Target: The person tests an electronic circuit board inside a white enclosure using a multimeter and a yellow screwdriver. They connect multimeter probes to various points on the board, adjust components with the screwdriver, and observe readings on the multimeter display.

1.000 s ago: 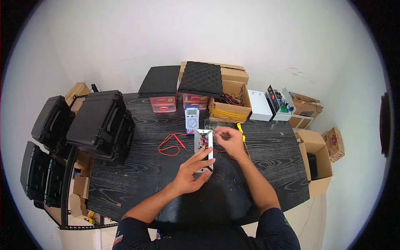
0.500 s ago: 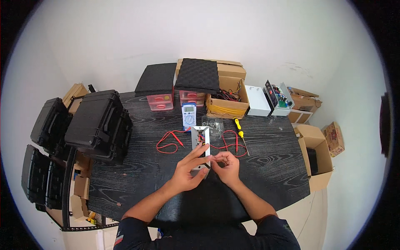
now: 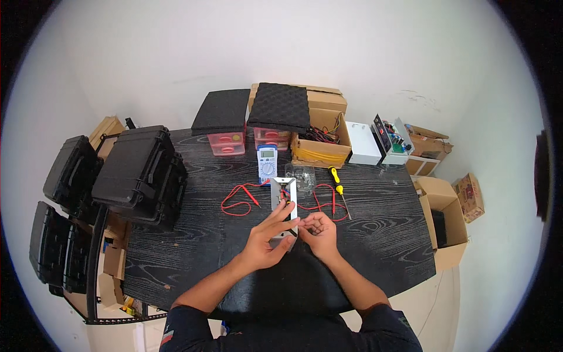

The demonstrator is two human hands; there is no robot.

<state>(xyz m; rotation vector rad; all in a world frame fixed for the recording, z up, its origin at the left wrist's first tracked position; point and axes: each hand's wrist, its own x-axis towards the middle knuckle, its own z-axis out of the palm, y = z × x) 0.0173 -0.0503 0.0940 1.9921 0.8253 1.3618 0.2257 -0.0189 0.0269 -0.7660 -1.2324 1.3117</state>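
An open white metal case (image 3: 294,190) with coloured wires inside lies on the black wood-grain table, its long side running away from me. My left hand (image 3: 265,242) is laid across its near half, fingers spread over the opening and thumb at the near end, holding it. At the case's right wall, my right hand (image 3: 318,233) has its thumb and fingertips pinched together; whatever they hold is too small or hidden. Beyond the case stands a blue-and-white multimeter (image 3: 268,166). Red test leads (image 3: 234,213) curl to both sides. A yellow-and-black screwdriver (image 3: 339,190) lies to the right.
A clear tray of small parts (image 3: 304,176) sits behind the case. Farther back are red drawer boxes (image 3: 227,149) under black foam, a carton of cables (image 3: 319,154), and an opened device with circuit boards (image 3: 399,146). Black hard cases (image 3: 138,176) are stacked left; an open carton (image 3: 448,234) stands right.
The whole view has shifted very slightly. Both hands keep their places on the case, the right fingertips moving only a little at its right wall.
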